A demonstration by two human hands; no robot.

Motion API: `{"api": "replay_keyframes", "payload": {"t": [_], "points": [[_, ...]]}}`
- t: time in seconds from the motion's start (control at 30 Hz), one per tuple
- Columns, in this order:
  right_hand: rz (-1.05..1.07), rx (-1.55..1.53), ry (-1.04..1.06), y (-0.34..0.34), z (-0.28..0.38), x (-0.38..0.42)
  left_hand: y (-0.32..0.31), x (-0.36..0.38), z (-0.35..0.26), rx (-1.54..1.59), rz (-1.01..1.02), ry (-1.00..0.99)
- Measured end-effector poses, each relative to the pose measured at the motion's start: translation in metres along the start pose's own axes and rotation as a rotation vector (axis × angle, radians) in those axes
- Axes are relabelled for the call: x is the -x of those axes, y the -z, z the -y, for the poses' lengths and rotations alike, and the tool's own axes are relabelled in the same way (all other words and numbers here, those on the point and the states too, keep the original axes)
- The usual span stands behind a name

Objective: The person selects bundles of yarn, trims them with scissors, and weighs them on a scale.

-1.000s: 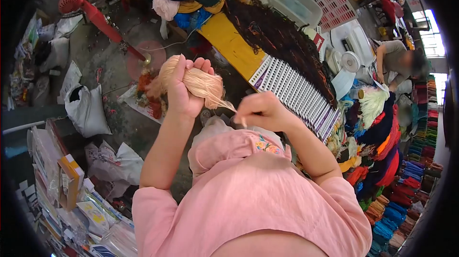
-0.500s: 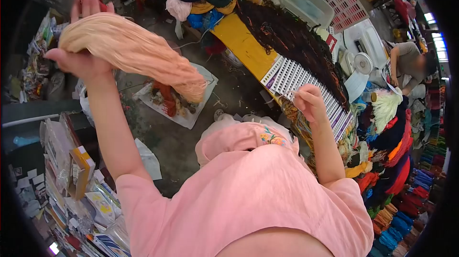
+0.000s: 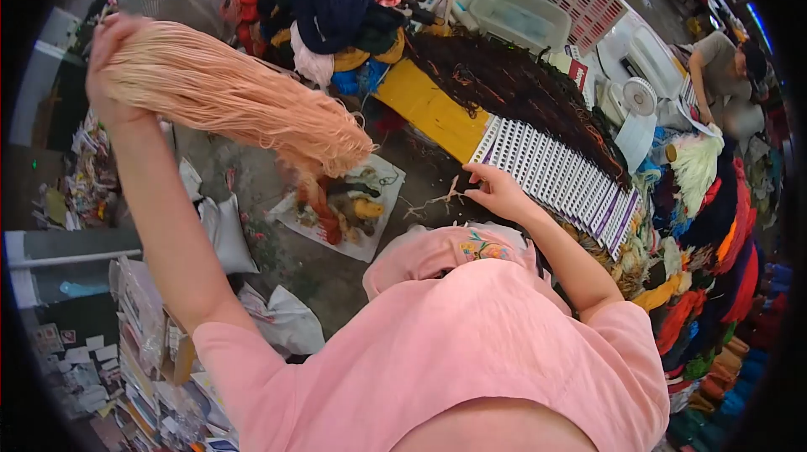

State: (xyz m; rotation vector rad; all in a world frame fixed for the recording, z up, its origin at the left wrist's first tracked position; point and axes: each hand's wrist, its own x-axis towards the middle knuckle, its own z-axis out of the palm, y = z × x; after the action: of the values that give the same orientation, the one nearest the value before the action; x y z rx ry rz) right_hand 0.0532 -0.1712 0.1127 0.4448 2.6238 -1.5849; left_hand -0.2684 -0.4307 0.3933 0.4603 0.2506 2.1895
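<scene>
My left hand (image 3: pixel 113 57) is raised at the upper left, closed around one end of a peach-coloured skein of yarn (image 3: pixel 244 99). From my grip the strands hang off to the right, ending in loose loops. My right hand (image 3: pixel 496 190) is beside the front edge of a table, near a stack of white cards with rows of dark holes (image 3: pixel 546 170). Its thumb and forefinger are apart, and I see nothing between them. Some thin pale threads (image 3: pixel 433 200) show just left of these fingertips.
Dark yarn (image 3: pixel 513 90) lies along the yellow tabletop (image 3: pixel 437 111). Piled coloured skeins (image 3: pixel 332 6) stand behind it. A white sheet with yarn scraps (image 3: pixel 382 191) is on the floor. A small fan (image 3: pixel 640 97) and a seated person (image 3: pixel 714 74) are at the right. White bags (image 3: pixel 227 233) lie at the left.
My left hand has shifted slightly left with the skein, whose strands now hang more spread. My right hand has moved left and down off the cards, its fingers opening from a curled pose. The view has turned.
</scene>
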Motion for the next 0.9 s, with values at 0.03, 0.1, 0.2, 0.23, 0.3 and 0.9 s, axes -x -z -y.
{"api": "replay_keyframes", "payload": {"t": [0.03, 0.1, 0.2, 0.23, 0.3, 0.9], "points": [[0.025, 0.0, -0.001, 0.0, 0.001, 0.0, -0.014, -0.003, 0.004, 0.068, 0.039, -0.03], [0.012, 0.037, 0.13, 0.001, 0.006, -0.003, -0.03, -0.015, 0.002, 0.165, 0.169, 0.031], [-0.061, 0.043, 0.286, 0.008, 0.034, -0.017, -0.062, -0.026, -0.001, 0.049, 0.032, 0.062], [-0.082, 0.056, 0.354, 0.011, 0.046, -0.024, -0.072, -0.033, 0.004, 0.101, 0.069, 0.126], [-0.197, 0.08, 0.568, 0.013, 0.063, -0.043, -0.094, -0.037, 0.019, -0.069, 0.084, 0.144], [0.129, 0.222, 0.286, -0.031, -0.04, -0.025, -0.143, -0.024, 0.064, -0.049, 0.223, 0.361]]}}
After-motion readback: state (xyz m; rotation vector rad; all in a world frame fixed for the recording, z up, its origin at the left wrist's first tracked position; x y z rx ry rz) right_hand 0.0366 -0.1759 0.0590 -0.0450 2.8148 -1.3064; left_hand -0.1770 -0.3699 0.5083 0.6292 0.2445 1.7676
